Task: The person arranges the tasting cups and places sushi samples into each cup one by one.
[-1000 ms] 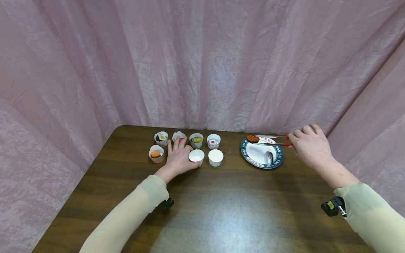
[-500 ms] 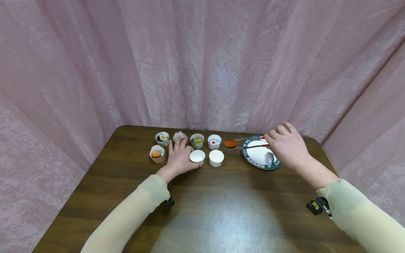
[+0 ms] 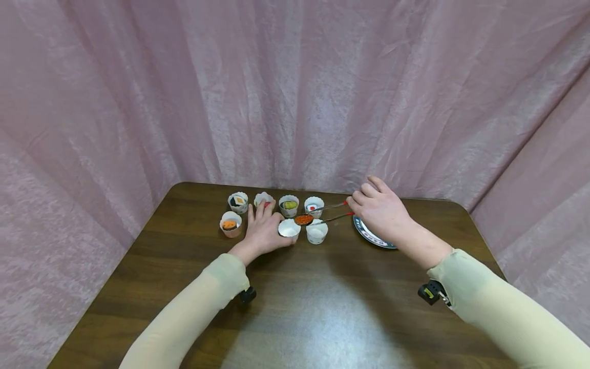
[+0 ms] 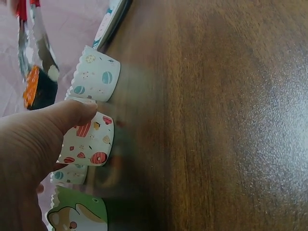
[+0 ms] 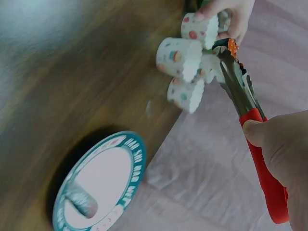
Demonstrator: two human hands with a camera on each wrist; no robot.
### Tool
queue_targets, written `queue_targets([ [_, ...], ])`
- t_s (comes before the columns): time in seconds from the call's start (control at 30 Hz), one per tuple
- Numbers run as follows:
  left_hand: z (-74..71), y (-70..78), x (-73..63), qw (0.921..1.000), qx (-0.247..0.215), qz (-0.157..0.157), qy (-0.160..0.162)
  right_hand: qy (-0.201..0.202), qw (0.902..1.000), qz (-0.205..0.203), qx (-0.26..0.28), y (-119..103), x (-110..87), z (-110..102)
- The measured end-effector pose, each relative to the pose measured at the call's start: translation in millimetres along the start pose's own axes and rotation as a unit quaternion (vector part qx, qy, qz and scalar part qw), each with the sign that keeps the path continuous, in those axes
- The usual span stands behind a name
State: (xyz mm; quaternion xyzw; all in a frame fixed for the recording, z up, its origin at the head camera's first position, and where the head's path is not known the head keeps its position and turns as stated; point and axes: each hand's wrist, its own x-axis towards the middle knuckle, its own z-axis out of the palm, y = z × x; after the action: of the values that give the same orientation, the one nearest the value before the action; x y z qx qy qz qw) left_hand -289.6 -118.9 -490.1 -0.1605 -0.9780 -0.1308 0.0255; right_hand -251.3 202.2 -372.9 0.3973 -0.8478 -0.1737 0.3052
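My left hand (image 3: 265, 230) holds a white paper baking cup (image 3: 289, 231) with its thumb on the near side; the red cupcake print (image 4: 89, 139) shows in the left wrist view. My right hand (image 3: 380, 210) grips red-handled metal tongs (image 5: 240, 91). Between the tong tips is a toy sushi piece (image 3: 303, 220) with orange roe and a dark wrap. It hangs beside the rim of the held cup, over the gap toward the neighbouring white cup (image 3: 316, 233). In the head view, no food shows inside either of these two cups.
Behind stand several paper cups with toy sushi, such as the one with a green-topped piece (image 3: 289, 205). An orange-topped piece sits in the left cup (image 3: 231, 225). The blue-rimmed plate (image 5: 137, 159) on the right bears a silvery piece (image 5: 82, 199). A pink curtain (image 3: 295, 92) hangs behind the table.
My right hand has moved left with the tongs, carrying the roe sushi from above the plate to beside the held cup. My left hand has stayed at that cup.
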Motion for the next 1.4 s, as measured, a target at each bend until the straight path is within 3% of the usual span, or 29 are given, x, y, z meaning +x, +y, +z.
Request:
queue_targets([
  [0.17,0.4,1.0,1.9,1.0,0.003,-0.004,-0.004,-0.022,0.9989,-0.035,-0.023,-4.8,20.9,-5.1],
  [0.37,1.0,1.1,3.7,0.9999,0.011,-0.008,-0.006,-0.014,0.9929,-0.087,-0.08,-8.1,41.5,-3.8],
  [0.57,1.6,2.4,5.9,0.9999,0.002,-0.009,-0.013,-0.017,0.9877,-0.117,-0.102,-9.8,54.8,-1.3],
  [0.83,0.5,2.5,6.8,0.9997,0.006,-0.012,-0.018,-0.04,0.9851,-0.127,-0.109,-12.9,62.5,-2.0],
  [1.4,0.9,1.0,8.7,0.9999,-0.001,-0.008,-0.011,-0.038,0.9882,-0.114,-0.095,-14.2,64.2,-3.5],
])
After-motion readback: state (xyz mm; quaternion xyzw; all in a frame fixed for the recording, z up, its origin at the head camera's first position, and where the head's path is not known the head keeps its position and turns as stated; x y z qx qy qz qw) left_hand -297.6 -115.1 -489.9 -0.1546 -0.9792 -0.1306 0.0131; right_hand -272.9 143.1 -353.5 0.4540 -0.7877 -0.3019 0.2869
